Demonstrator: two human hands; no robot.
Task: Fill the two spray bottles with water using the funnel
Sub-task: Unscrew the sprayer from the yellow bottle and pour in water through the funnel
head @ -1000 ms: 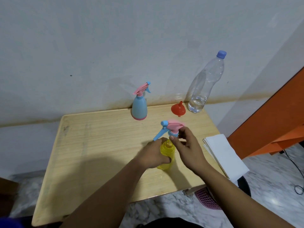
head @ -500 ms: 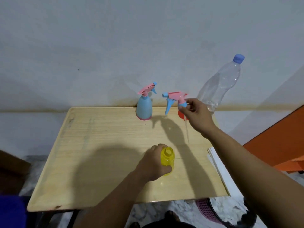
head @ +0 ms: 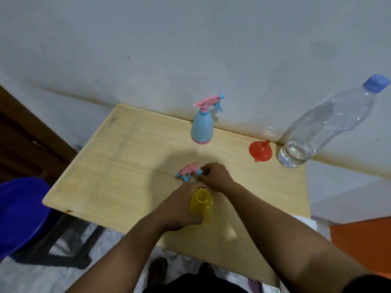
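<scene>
A yellow spray bottle (head: 202, 205) stands open-topped near the table's front edge, with my left hand (head: 179, 208) wrapped around its side. Its pink and blue spray head (head: 188, 172) lies on the wooden table (head: 127, 166) just behind it, and my right hand (head: 213, 176) pinches its blue collar end. A blue spray bottle (head: 202, 127) with its pink head on stands at the back. The red funnel (head: 260, 150) rests wide side down at the back right, beside a clear water bottle (head: 323, 127) with a blue cap and a little water at the bottom.
The table stands against a pale wall. A blue plastic basin (head: 19, 212) sits on a dark stand to the left. An orange surface (head: 364, 248) shows at the lower right. My feet (head: 160, 269) are under the table's front edge.
My right hand has carried the spray head from up near the back of the table down onto the table surface behind the yellow bottle. The left hand stays on the yellow bottle.
</scene>
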